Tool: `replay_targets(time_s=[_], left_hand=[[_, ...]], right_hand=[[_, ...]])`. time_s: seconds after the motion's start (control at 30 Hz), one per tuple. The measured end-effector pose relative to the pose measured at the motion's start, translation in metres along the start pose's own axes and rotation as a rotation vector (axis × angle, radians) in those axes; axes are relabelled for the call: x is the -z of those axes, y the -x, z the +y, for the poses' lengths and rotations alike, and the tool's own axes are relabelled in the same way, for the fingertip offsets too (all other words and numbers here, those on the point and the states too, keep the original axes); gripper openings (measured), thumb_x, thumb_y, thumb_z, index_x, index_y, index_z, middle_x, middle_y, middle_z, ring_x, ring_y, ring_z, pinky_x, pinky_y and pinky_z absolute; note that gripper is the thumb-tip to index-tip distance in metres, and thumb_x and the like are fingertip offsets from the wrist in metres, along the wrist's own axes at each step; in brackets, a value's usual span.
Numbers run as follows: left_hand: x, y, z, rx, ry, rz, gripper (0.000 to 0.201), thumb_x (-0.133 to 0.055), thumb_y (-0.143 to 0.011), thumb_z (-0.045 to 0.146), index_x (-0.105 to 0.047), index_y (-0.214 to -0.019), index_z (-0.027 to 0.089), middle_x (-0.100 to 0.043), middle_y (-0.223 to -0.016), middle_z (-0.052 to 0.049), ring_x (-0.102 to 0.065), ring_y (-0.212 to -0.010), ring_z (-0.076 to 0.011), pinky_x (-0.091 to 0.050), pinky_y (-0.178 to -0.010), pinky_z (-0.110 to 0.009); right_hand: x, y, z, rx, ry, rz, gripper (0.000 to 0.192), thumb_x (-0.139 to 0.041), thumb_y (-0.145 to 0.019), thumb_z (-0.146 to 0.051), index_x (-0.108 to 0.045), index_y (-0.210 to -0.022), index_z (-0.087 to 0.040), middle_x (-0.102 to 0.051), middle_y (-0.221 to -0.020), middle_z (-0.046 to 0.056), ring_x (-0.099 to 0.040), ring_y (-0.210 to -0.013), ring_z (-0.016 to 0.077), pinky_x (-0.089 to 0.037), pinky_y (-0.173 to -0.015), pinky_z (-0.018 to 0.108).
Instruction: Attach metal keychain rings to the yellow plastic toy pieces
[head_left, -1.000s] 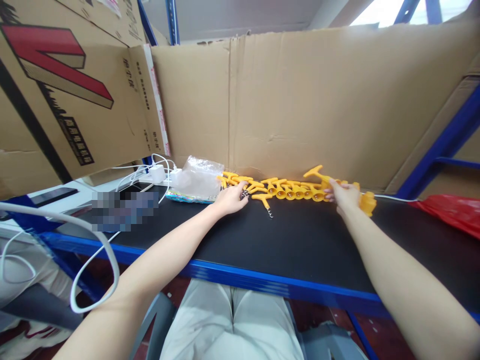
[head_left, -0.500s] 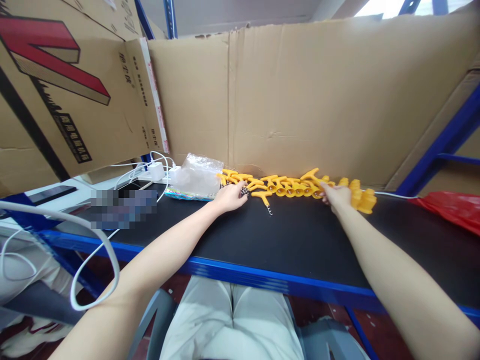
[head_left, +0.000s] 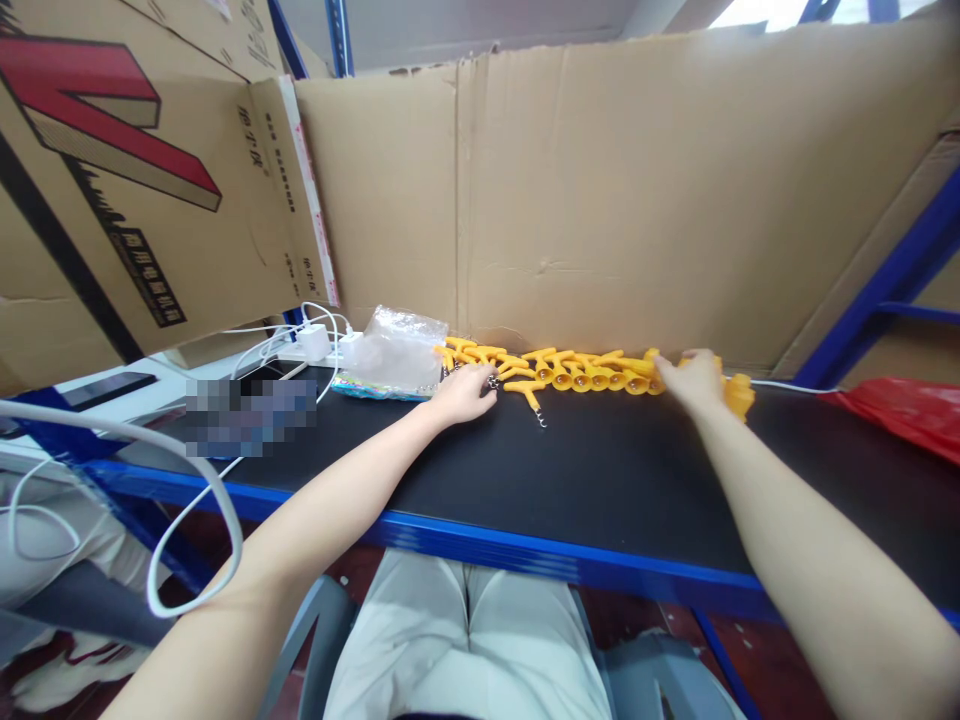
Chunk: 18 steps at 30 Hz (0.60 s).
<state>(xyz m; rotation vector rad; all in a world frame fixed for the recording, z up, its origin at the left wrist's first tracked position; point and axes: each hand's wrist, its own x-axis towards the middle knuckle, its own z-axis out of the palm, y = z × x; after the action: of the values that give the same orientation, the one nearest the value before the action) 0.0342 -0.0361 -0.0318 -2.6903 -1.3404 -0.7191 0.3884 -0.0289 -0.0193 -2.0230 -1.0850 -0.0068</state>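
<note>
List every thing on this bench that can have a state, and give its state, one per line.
Left hand: palm down, fingers on the left end of the row.
Right hand: laid over the row's right end; grip hidden.
Yellow corkscrews: lying in a row against the cardboard wall.
Lone corkscrew: lying apart, screw toward the person.
Plastic bag: crumpled, lying flat.
White charger: cable attached.
Red bag: lying flat.

1. Bright, even light, blown-out white glare at the window (head_left: 757, 12) top right
2. Soft, faint shadows on the black table (head_left: 600, 480)
3. Edges bend wide, fisheye stretch
4. A pixelated patch (head_left: 251, 415) on the left
</note>
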Motion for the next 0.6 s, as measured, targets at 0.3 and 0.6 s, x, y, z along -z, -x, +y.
replay_targets(time_s=[0.3, 0.6], left_hand=[[-0.021, -0.003, -0.005, -0.122, -0.031, -0.213, 0.045, -0.029, -0.093, 0.032, -0.043, -0.135, 0.020, -0.036, -0.148, -0.008, -0.030, -0.136, -0.0219, -0.024, -0.111, -0.046], [-0.019, -0.006, -0.003, -0.039, 0.032, -0.378, 0.052, -0.020, -0.094, 0.041, -0.027, -0.143, 0.029, -0.019, -0.154, -0.001, -0.012, -0.143, -0.0200, -0.003, -0.110, -0.061]], right_hand=[[0.038, 0.010, -0.016, -0.004, 0.529, 0.048, 0.045, -0.051, -0.081, -0.033, -0.055, -0.118, -0.008, -0.049, -0.129, 0.023, -0.041, -0.122, 0.0329, -0.032, -0.097, 0.049], [0.038, 0.010, -0.019, -0.145, 0.670, -0.249, 0.051, -0.051, -0.080, -0.027, -0.049, -0.130, -0.016, -0.049, -0.130, 0.023, -0.039, -0.126, 0.0335, -0.031, -0.090, 0.051]])
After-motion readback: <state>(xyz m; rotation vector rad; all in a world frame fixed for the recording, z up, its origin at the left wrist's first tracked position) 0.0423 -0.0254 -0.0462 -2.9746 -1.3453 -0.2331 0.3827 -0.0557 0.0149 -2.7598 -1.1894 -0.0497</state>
